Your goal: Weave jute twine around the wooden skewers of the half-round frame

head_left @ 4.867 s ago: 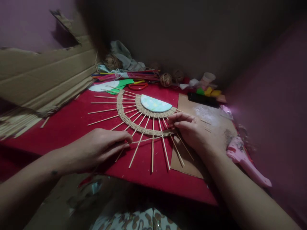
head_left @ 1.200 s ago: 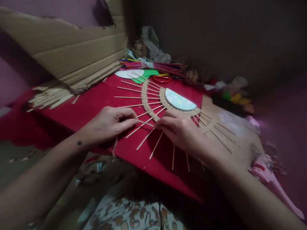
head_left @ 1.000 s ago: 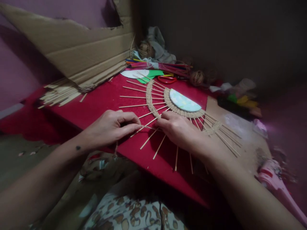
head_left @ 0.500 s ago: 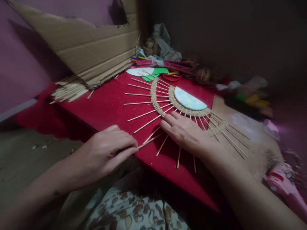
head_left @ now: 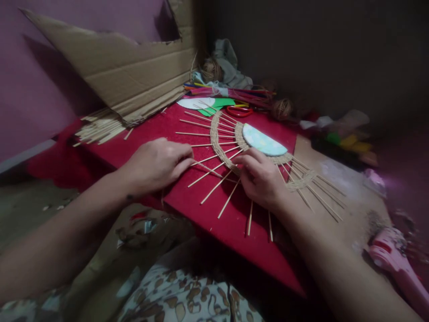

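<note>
A half-round fan of thin sticks lies on the red cloth (head_left: pixel 187 201), its sticks spreading from a pale blue-green half disc (head_left: pixel 264 139) edged with woven twine. A second woven band (head_left: pixel 216 139) crosses the sticks farther out. My left hand (head_left: pixel 164 163) is closed, pinching a twine strand (head_left: pixel 208 169) that runs over the sticks toward the band. My right hand (head_left: pixel 259 174) has its fingers curled at the near end of the band, around the sticks there; its fingertips are partly hidden.
Torn cardboard (head_left: pixel 134 67) stands at the back left above a bundle of loose sticks (head_left: pixel 100 127). Twine balls (head_left: pixel 282 108), red-handled scissors (head_left: pixel 238 111) and coloured sticks lie behind. A pink glue gun (head_left: pixel 390 250) is at the right.
My left hand has moved up and away from the table's front edge, swinging the strand across the sticks. My right hand has shifted slightly right, with its fingers more curled.
</note>
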The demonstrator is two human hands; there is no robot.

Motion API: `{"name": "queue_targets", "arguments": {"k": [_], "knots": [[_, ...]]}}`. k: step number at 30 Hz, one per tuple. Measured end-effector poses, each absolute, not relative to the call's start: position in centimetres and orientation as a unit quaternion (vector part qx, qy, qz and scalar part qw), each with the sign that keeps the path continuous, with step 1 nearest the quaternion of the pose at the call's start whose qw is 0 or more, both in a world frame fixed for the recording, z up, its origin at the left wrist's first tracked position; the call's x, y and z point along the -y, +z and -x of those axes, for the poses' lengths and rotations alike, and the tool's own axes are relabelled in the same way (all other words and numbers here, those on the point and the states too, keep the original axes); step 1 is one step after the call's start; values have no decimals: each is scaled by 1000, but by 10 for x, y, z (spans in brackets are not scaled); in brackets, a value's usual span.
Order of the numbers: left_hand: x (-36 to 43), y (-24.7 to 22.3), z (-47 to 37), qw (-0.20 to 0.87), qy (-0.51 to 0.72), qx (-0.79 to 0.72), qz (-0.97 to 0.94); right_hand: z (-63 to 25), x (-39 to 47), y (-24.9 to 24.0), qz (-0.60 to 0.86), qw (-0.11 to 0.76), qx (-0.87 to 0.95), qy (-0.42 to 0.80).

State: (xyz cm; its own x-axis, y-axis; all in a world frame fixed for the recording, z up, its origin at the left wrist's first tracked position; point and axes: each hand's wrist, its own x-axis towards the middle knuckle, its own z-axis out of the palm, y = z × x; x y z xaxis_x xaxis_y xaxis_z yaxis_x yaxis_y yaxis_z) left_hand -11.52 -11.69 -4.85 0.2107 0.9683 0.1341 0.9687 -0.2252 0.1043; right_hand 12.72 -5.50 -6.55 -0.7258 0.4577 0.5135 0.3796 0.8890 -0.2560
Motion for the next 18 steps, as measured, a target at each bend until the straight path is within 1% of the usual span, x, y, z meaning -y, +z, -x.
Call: {"name": "queue_targets", "arguments": {"k": [2, 7, 13, 18], "knots": [[96, -46, 115, -4, -67, 637, 768, -128, 52, -68, 251, 321, 910, 79], [67, -44, 111, -19, -38, 648, 761, -128, 51, -72, 254, 294, 915, 104], [68, -50, 111, -32, -99, 669, 736, -127, 53, -72, 253, 284, 919, 103], [71, -52, 112, -36, -109, 685, 720, -127, 54, -71, 252, 278, 921, 103]]}}
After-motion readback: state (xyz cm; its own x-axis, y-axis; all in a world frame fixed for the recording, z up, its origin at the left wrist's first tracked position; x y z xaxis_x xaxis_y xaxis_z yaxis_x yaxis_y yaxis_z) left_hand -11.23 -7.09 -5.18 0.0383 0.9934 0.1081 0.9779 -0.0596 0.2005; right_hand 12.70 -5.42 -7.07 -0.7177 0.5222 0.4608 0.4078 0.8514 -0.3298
